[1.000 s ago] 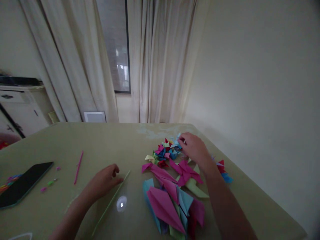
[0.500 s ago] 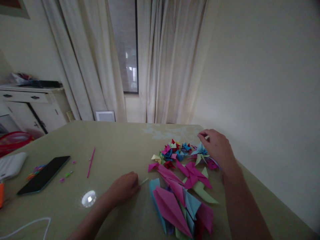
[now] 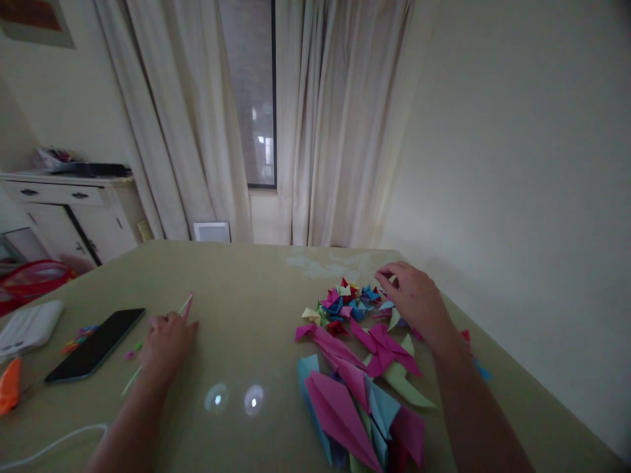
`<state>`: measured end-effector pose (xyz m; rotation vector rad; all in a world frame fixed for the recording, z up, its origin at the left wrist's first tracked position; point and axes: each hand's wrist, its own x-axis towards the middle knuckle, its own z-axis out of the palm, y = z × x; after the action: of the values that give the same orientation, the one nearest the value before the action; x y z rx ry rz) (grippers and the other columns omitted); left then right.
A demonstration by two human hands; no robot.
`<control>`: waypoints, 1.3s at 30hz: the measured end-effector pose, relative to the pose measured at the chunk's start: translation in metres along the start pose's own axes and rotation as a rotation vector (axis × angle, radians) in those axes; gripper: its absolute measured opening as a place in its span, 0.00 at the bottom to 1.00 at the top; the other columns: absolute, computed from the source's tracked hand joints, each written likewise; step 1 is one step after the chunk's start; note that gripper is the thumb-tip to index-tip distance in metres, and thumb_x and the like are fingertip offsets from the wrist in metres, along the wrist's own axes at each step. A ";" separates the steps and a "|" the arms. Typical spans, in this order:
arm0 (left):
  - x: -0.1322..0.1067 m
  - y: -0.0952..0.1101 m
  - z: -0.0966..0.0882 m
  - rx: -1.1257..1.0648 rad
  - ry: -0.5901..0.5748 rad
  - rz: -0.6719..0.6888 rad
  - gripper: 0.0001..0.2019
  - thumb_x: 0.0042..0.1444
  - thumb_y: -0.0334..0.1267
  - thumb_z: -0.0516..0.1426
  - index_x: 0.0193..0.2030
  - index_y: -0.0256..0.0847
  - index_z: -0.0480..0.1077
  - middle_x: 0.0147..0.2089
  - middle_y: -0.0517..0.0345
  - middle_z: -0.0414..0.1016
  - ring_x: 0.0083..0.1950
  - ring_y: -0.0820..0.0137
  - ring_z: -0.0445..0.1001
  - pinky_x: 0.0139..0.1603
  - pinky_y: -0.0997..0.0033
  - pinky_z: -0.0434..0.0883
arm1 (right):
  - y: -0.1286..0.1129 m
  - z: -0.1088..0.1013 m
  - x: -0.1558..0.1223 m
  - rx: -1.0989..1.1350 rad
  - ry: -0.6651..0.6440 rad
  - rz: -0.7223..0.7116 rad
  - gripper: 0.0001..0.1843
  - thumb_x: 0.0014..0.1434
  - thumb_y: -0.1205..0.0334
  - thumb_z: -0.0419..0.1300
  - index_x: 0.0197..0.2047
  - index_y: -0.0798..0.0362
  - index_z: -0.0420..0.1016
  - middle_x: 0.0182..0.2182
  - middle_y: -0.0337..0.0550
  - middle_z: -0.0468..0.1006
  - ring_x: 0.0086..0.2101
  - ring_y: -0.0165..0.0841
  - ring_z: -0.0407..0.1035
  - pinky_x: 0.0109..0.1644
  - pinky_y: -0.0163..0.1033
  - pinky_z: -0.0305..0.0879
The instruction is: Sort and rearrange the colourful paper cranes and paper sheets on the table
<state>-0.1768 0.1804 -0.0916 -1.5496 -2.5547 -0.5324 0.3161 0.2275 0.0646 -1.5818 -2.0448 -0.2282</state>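
Observation:
My left hand (image 3: pixel 168 341) rests low over the table at the left, closed around a thin pale green stick (image 3: pixel 131 381) whose end sticks out below the hand. Just beyond the fingers a pink stick (image 3: pixel 189 306) shows, touching or almost touching them; the rest of it is hidden. Over the far right of the folded paper, my right hand (image 3: pixel 414 295) has its thumb and fingers pinched together; whatever is between them is too small to make out. Beneath and beside it lie small multicoloured paper stars (image 3: pixel 340 302), a pink paper pinwheel (image 3: pixel 383 348) and pink folded paper planes (image 3: pixel 340 410).
Left of my left hand are a black phone (image 3: pixel 96 345), small coloured bits (image 3: pixel 79 338), a white flat case (image 3: pixel 32 327), an orange object (image 3: pixel 10 387) and a white cable (image 3: pixel 64 441). A wall (image 3: pixel 517 230) borders the table's right side.
My left hand has swung left with the pale green stick, from beside the paper planes to the pink stick. My right hand has shifted slightly left, still pinched.

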 end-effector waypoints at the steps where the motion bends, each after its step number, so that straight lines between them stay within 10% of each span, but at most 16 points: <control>1: -0.001 -0.006 0.001 0.010 -0.018 -0.030 0.22 0.67 0.47 0.46 0.45 0.31 0.74 0.42 0.33 0.79 0.48 0.37 0.80 0.42 0.41 0.75 | -0.001 0.001 0.000 0.001 -0.006 -0.004 0.11 0.70 0.60 0.58 0.42 0.50 0.82 0.42 0.46 0.83 0.37 0.38 0.77 0.42 0.40 0.65; 7: -0.007 0.008 0.005 -0.057 -0.075 0.019 0.14 0.64 0.35 0.45 0.33 0.40 0.70 0.30 0.45 0.75 0.43 0.49 0.80 0.45 0.51 0.74 | -0.011 0.003 -0.003 -0.002 -0.007 -0.026 0.10 0.71 0.60 0.59 0.42 0.50 0.82 0.41 0.45 0.82 0.37 0.37 0.77 0.41 0.40 0.65; 18: -0.084 0.135 -0.008 -1.070 -0.330 0.449 0.22 0.73 0.57 0.46 0.56 0.43 0.69 0.39 0.56 0.73 0.40 0.66 0.70 0.43 0.68 0.70 | -0.072 0.033 -0.023 0.591 -0.151 -0.180 0.15 0.71 0.58 0.63 0.58 0.53 0.77 0.43 0.45 0.85 0.39 0.35 0.78 0.46 0.38 0.68; 25: -0.107 0.146 -0.020 -1.064 -0.406 0.495 0.23 0.72 0.59 0.48 0.49 0.43 0.72 0.39 0.54 0.75 0.39 0.66 0.69 0.43 0.68 0.69 | -0.077 0.029 -0.027 0.811 -0.164 -0.186 0.11 0.73 0.57 0.60 0.40 0.52 0.79 0.33 0.39 0.82 0.34 0.31 0.75 0.40 0.34 0.64; 39: -0.116 0.150 -0.030 -1.040 -0.397 0.556 0.19 0.74 0.52 0.48 0.47 0.44 0.75 0.45 0.52 0.81 0.48 0.63 0.77 0.50 0.69 0.73 | -0.095 0.023 -0.039 0.963 -0.333 -0.224 0.09 0.69 0.61 0.64 0.43 0.52 0.86 0.35 0.41 0.86 0.35 0.32 0.77 0.38 0.33 0.67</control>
<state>0.0071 0.1359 -0.0589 -2.7578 -1.8939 -1.7677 0.2262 0.1769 0.0437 -0.8120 -2.0546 0.8716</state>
